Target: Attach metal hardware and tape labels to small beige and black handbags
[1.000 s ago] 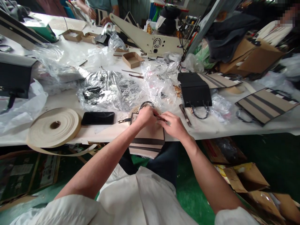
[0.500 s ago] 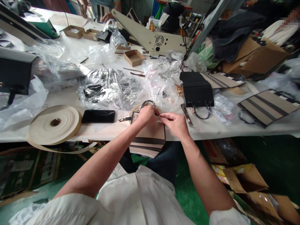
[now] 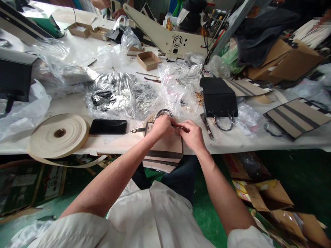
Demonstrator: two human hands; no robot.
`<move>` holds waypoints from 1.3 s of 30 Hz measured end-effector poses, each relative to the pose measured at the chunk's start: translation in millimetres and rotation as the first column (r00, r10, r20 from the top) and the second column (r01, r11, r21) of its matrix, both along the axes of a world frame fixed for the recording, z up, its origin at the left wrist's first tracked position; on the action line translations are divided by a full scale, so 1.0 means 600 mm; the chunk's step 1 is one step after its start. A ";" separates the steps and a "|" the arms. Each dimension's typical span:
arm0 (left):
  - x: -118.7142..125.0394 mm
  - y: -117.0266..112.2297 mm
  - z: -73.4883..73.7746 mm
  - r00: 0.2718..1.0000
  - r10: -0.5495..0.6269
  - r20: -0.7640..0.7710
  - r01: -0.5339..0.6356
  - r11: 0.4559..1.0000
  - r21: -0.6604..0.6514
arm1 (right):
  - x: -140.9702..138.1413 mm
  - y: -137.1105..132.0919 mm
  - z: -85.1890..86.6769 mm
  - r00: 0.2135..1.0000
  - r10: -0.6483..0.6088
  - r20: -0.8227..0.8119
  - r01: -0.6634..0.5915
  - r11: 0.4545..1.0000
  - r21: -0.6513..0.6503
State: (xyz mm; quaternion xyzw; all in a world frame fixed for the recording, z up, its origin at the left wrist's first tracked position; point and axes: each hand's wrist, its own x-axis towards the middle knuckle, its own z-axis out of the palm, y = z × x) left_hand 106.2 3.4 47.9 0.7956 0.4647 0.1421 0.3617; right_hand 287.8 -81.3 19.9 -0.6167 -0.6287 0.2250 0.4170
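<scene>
A beige handbag panel with dark stripes and dark edging lies before me, its lower part hanging over the table edge. A dark looped handle shows at its top, and a short black strap with a metal buckle sticks out to the left. My left hand is closed on the panel's upper part. At the upper right corner, my right hand pinches with thumb and fingers, meeting the left fingertips. What lies between those fingertips is too small and covered to make out.
A tape roll and a phone lie left. Crumpled plastic bags spread behind. To the right are a dark tool, a black handbag and a striped panel. A cream machine stands beyond; a co-worker's hand shows far off.
My right hand has tilted and its fingers have curled in closer to the left fingertips. My left hand and the panel stay nearly in place. The view has shifted slightly.
</scene>
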 end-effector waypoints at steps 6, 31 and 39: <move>-0.007 0.012 -0.014 0.995 -0.015 0.100 0.024 0.995 -0.092 | 0.000 -0.004 0.000 1.000 0.003 0.028 -0.003 1.000 -0.011; 0.005 0.017 -0.017 0.997 0.057 0.048 -0.050 0.991 -0.125 | 0.180 0.052 0.018 0.660 -0.384 0.645 0.551 0.832 -0.068; 0.007 0.015 -0.002 0.999 0.049 0.007 -0.047 0.986 -0.157 | 0.187 0.045 -0.004 0.899 -0.374 0.227 0.358 0.927 0.110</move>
